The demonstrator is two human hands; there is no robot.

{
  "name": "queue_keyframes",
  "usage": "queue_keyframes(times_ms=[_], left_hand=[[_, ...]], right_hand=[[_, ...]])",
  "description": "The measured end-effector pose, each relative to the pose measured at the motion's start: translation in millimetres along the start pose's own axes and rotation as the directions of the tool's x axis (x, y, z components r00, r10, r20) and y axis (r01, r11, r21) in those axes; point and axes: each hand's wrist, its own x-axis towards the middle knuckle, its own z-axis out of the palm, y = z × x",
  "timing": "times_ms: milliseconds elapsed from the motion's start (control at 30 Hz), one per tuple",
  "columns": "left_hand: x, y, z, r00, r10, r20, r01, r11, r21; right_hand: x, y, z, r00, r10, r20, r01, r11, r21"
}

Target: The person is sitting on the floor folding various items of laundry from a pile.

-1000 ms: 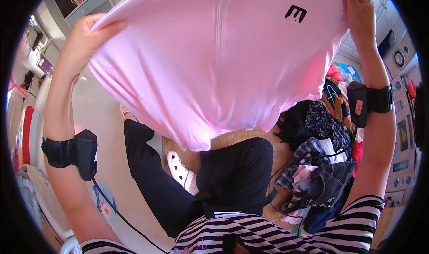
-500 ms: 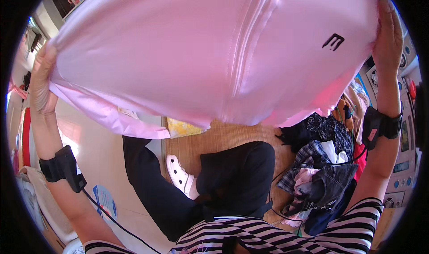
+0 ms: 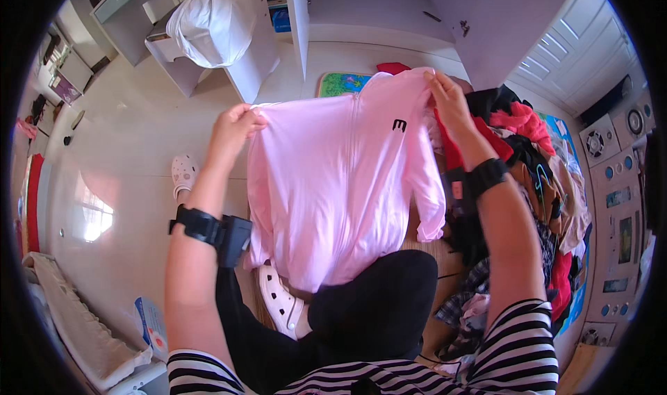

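Note:
A pale pink zip-up jacket (image 3: pixel 326 179) hangs spread between my hands, its zipped front facing up and a small black mark on one side of the chest. My left hand (image 3: pixel 236 132) pinches its upper left corner at the shoulder. At the other shoulder, my right hand (image 3: pixel 451 102) grips the cloth between thumb and fingers. One sleeve (image 3: pixel 425 193) dangles on the right, its cuff beside the clothes pile. The jacket's lower edge drapes against my bent legs (image 3: pixel 375 301) and near my white clog (image 3: pixel 279 301).
A heap of mixed clothes (image 3: pixel 549 179) lies to my right, next to a grey audio unit (image 3: pixel 618 207). Ahead stands an open cabinet (image 3: pixel 375 9) with its door (image 3: pixel 500 27) swung out. A white cloth-covered seat (image 3: pixel 215 27) is at the far left. Glossy tiles (image 3: pixel 132 207) cover the floor.
Both hands have come down and closer together from a wide, raised position. The jacket has dropped from filling the upper view to hanging over my lap, uncovering the cabinet and floor behind.

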Motion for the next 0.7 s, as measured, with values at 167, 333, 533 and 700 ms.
queue_keyframes(times_ms=[167,333,533,700], left_hand=[[41.3,-134.0,65.1,0.956,0.266,-0.127,-0.217,0.925,0.312],[-49.0,-221.6,123.4,0.987,-0.106,-0.118,0.139,0.935,0.327],[-155.3,-189.5,166.9,0.920,0.042,-0.389,0.202,0.801,0.563],[-193.5,-234.0,154.5,0.911,-0.074,-0.406,0.296,0.803,0.518]], right_hand=[[22.8,134.3,47.7,0.973,-0.176,-0.151,0.080,0.866,-0.494],[-71.6,183.7,95.7,0.955,0.297,0.017,-0.220,0.743,-0.633],[-183.9,142.9,101.5,0.615,0.697,0.368,0.074,0.413,-0.908],[-207.6,168.5,104.6,0.790,0.505,0.347,0.186,0.342,-0.921]])
